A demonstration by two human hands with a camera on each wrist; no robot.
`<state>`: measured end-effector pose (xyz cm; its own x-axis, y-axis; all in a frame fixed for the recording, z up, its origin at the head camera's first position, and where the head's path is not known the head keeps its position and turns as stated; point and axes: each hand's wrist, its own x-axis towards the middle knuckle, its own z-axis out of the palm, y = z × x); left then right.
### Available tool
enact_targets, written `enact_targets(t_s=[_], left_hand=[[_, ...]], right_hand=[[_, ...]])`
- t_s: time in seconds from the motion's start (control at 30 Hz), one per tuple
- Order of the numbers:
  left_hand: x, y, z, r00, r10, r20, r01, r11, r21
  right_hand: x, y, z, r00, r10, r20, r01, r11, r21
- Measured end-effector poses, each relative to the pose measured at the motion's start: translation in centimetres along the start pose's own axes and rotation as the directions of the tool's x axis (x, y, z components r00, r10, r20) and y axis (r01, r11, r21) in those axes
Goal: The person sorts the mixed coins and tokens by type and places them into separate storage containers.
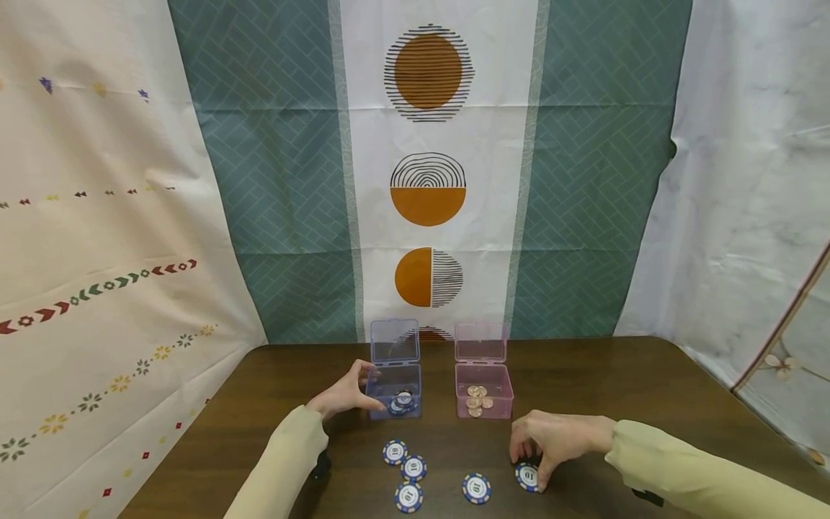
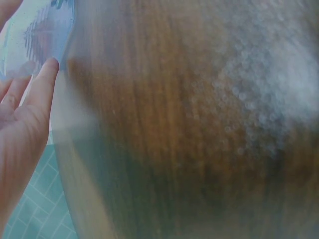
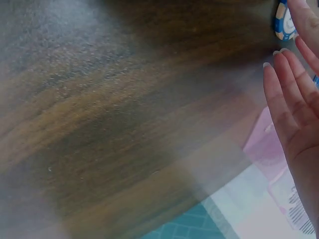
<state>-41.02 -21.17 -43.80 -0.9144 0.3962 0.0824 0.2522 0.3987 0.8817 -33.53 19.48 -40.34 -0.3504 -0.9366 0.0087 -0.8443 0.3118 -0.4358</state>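
My left hand (image 1: 353, 393) holds the left side of a clear blue box (image 1: 397, 386), thumb along its front and fingers at its rim. The box's lid stands open, and a few blue-and-white chips (image 1: 402, 402) lie inside. In the left wrist view, my fingers (image 2: 37, 89) touch the blue box (image 2: 42, 32). My right hand (image 1: 530, 461) pinches a blue-and-white chip (image 1: 527, 476) lying on the table. The right wrist view shows my fingers (image 3: 286, 99) near that chip (image 3: 283, 20). Several more chips (image 1: 413, 468) lie loose on the table in front of the boxes.
A clear pink box (image 1: 483, 393) with its lid open holds copper coins (image 1: 478, 400), right of the blue one. Both stand on a dark wooden table (image 1: 616, 382). Patterned cloth hangs behind and at both sides.
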Motion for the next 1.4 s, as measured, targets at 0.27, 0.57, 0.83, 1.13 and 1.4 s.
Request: enact_targets(t_s=[0.27,0.57,0.83,1.13,1.4], left_hand=[[0.0,0.0,0.0,1.000,0.002,0.008,-0.002,1.000,-0.009],[-0.1,0.1,-0.1,1.000,0.007,0.003,-0.007,1.000,0.005],[0.1,-0.3,0.0,1.000,0.025,0.004,-0.025,1.000,-0.003],[0.0,-0.2,-0.1,1.000,0.022,0.004,-0.022,1.000,-0.011],[0.2,-0.4,0.0,1.000,0.010,0.006,-0.010,1.000,-0.023]], right_hand=[[0.0,0.1,0.0,1.000,-0.007,-0.015,0.006,1.000,-0.026],[0.4,-0.5,0.1,0.998,0.047,0.040,-0.042,0.993,-0.110],[0.5,-0.5,0.1,0.999,0.029,0.035,-0.025,0.992,-0.125],[0.9,-0.8,-0.2,1.000,0.024,-0.008,-0.024,0.995,-0.098],[2.0,-1.3,-1.2,0.998,0.022,-0.058,-0.028,0.995,-0.098]])
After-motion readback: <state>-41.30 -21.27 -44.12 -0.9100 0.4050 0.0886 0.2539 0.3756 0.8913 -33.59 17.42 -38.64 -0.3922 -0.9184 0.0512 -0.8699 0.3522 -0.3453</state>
